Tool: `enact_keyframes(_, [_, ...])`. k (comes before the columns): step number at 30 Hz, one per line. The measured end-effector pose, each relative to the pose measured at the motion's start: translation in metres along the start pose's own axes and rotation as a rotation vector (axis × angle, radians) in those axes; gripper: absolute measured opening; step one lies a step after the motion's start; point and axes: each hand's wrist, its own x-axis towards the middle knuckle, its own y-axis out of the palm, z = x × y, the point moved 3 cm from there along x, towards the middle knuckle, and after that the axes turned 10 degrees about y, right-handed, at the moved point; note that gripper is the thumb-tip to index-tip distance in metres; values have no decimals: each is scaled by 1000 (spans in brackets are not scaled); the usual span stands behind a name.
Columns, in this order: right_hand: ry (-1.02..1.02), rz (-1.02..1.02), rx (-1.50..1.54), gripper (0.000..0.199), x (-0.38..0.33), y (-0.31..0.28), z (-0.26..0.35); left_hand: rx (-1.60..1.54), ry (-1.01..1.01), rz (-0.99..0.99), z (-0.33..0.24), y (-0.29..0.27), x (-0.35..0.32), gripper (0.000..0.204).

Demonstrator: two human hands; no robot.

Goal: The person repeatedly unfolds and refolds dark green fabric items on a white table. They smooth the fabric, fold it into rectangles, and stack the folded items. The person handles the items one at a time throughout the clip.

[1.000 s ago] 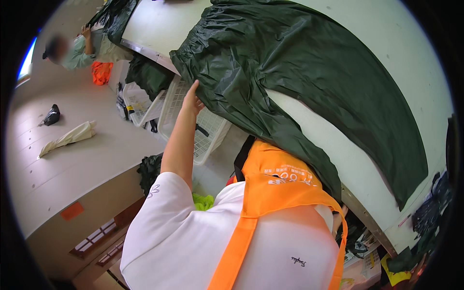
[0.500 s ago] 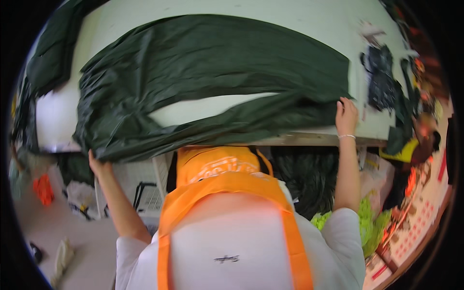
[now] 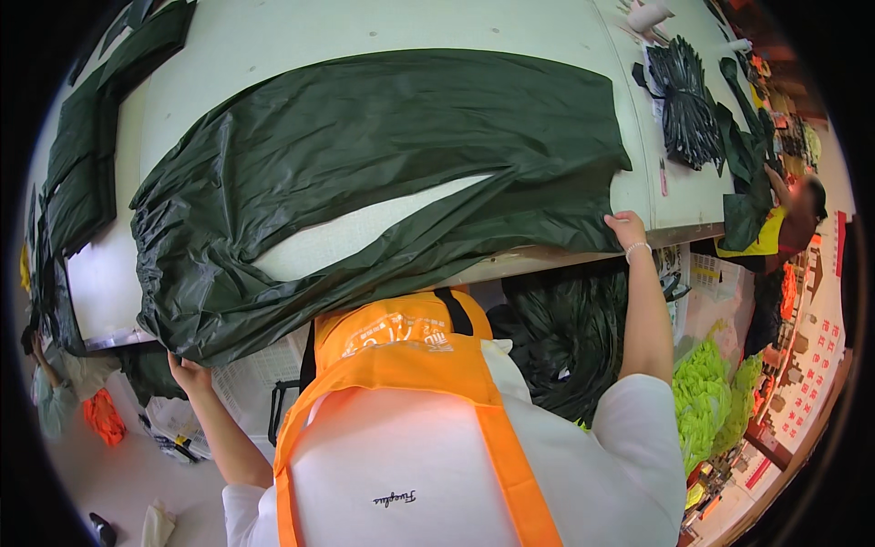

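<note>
Trousers (image 3: 410,137), dk green, shiny & creased, are spread on the white table (image 3: 319,32) along its near edge, w/ the gathered waist toward the L end & the leg ends toward the R end. Part of the waist & near leg is hung over the near edge. White tabletop can be seen thru the long gap btwn the 2 legs. The near corner of the waist is grasped by the L hand (image 3: 189,372); its fingertips are partly hid by the cloth. The near leg's hem is pinched by the R hand (image 3: 625,228), thumb & fingers closed on it, nr the table's near edge. Toward the R end, a bundle of dk strips (image 3: 688,105) is set, w/ a white roll (image 3: 649,15) nearer the far edge. At the L end, folded dk green cloth (image 3: 87,155) is laid.
</note>
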Motion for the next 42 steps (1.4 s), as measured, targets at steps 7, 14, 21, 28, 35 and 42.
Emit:
enact_keyframes(7, [-69,168,377,45,-3,-39,18,103,70,114,-16,33,5,44])
enact_keyframes(14, [-377,-59,1222,27,-29,-218,-2,287,337,238,-96,95,-2,42])
enact_keyframes(21, [-262,-209,929,34,-59,-247,34,444,291,192,-128,115,23,37])
enact_keyframes(28, [-292,-536,194,59,131,-257,181,286,311,477,-79,278,93,48])
enact_keyframes(35, [-318,-229,-44,49,235,-113,151,1552,1633,665,131,300,-92,56])
enact_keyframes(42, [-197,12,49,40,232,-60,122,1900,1283,550,165,279,-65,62])
